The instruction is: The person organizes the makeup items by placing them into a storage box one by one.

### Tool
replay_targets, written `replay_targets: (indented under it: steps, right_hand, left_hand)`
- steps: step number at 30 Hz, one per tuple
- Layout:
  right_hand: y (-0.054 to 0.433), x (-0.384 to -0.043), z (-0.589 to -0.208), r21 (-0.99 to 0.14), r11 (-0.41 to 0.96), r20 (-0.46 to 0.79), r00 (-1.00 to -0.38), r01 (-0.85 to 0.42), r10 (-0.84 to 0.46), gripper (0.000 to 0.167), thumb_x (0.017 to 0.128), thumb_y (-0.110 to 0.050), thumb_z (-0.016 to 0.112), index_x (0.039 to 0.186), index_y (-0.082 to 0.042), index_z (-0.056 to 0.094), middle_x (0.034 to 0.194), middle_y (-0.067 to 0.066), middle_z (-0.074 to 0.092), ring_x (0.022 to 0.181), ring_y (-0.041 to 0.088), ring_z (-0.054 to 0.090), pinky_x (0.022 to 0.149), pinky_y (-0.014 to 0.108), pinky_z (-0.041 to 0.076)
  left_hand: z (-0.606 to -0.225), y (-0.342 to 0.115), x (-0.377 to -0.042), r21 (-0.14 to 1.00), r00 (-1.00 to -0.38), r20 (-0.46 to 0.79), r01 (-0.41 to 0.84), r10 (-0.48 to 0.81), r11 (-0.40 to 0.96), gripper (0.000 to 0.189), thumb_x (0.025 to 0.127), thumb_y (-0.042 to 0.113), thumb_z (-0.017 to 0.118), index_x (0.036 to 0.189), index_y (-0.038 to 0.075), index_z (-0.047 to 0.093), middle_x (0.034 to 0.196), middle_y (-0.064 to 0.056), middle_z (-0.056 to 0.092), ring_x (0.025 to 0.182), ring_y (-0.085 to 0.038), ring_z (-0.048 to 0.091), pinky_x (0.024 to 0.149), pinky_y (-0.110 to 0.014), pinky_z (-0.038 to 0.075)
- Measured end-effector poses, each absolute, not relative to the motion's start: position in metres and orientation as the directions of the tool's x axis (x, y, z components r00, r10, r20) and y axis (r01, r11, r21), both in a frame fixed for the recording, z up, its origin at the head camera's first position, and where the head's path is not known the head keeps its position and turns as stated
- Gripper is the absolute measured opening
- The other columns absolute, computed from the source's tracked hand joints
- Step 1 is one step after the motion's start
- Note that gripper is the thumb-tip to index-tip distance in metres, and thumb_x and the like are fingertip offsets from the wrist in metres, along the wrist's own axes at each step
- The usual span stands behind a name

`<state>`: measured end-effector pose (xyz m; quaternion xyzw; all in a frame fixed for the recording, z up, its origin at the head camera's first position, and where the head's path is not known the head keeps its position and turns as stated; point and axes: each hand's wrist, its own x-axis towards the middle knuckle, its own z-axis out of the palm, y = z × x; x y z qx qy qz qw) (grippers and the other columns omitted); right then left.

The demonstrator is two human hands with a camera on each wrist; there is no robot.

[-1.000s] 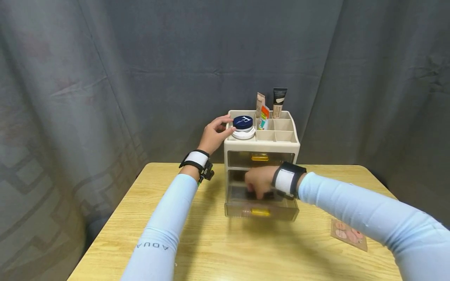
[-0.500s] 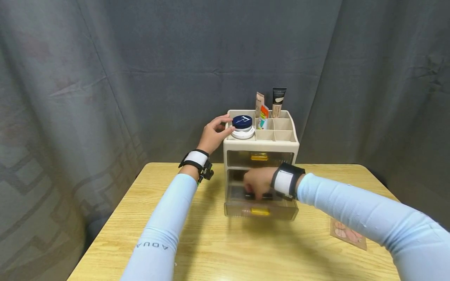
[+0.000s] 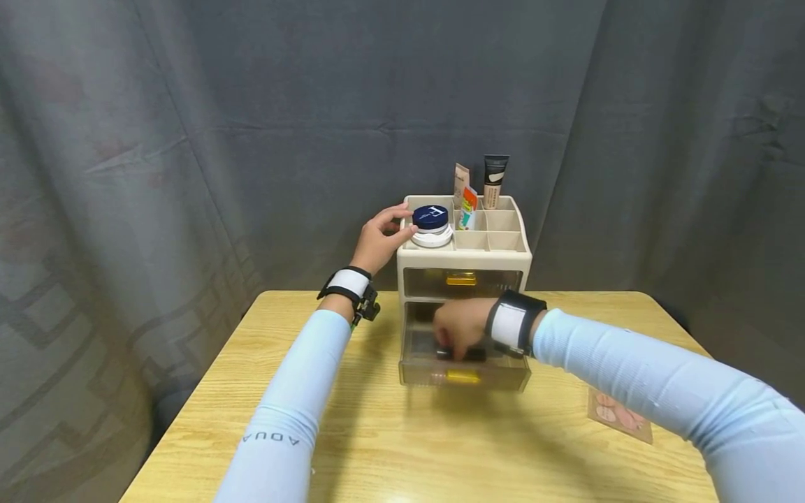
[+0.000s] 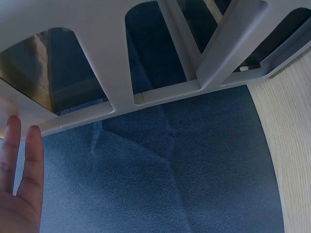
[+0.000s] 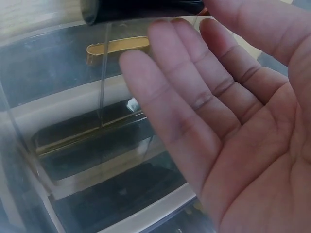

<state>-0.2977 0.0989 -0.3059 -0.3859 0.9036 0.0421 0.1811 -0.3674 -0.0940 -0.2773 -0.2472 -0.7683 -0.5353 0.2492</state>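
Observation:
My right hand (image 3: 464, 323) reaches over the pulled-out lower drawer (image 3: 418, 374) of a cream cosmetics organizer (image 3: 465, 260). Its thumb and fingertips pinch a dark, glossy cylindrical tube (image 5: 146, 9), whose exact kind I cannot tell. In the head view the tube (image 3: 474, 354) lies level beneath the fingers, and the hand is blurred. My left hand (image 3: 377, 241) touches the organizer's top left edge with fairly straight fingers. Close by its thumb, a round jar with a navy lid (image 3: 430, 217) sits on a white round case (image 3: 432, 239).
Upright in the top compartments stand a black-capped tube (image 3: 494, 183), a beige tube (image 3: 461, 180) and a colourful small tube (image 3: 467, 209). The upper drawer (image 3: 428, 283) is closed. A flat pinkish card-like item (image 3: 619, 416) lies on the wooden table (image 3: 402, 447) at the right.
The dark tube under my right hand, hardly visible a second ago, now shows level in the drawer. My left hand keeps its place; the whole head view has shifted slightly.

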Motion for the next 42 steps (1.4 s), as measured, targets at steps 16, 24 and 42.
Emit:
replay_targets:
  steps: [16,24,42]
  right_hand:
    - [0.120,-0.286,-0.264,-0.116,0.663,-0.273,-0.618,-0.740,-0.737,0.021,0.071,-0.006,0.080,0.087,-0.013,0.067,0.082,-0.007,0.062,0.074,0.011,0.059,0.070,0.029,0.051]
    - [0.151,-0.270,-0.225,-0.206,0.639,-0.234,-0.597,-0.741,-0.768,0.017,0.075,-0.004,0.078,0.089,-0.008,0.068,0.077,-0.006,0.063,0.069,0.009,0.059,0.066,0.027,0.050]
    - [0.266,-0.287,-0.257,-0.255,0.775,-0.137,-0.772,-0.578,-0.621,0.015,0.081,-0.006,0.077,0.091,-0.003,0.067,0.078,-0.004,0.063,0.070,0.011,0.057,0.062,0.031,0.048]
  left_hand:
    - [-0.281,-0.097,-0.377,0.703,-0.771,0.626,0.623,0.116,0.343,0.033,0.089,0.017,0.073,0.120,0.009,0.068,0.139,0.004,0.054,0.097,-0.024,0.059,0.079,-0.031,0.048]
    - [-0.282,-0.098,-0.377,0.708,-0.773,0.623,0.623,0.121,0.334,0.034,0.088,0.018,0.073,0.120,0.009,0.068,0.139,0.004,0.054,0.098,-0.024,0.058,0.080,-0.033,0.048]
    - [-0.261,-0.091,-0.340,0.693,-0.744,0.651,0.663,0.148,0.282,0.033,0.089,0.004,0.069,0.119,-0.008,0.063,0.138,-0.019,0.052,0.097,-0.039,0.057,0.084,-0.045,0.046]
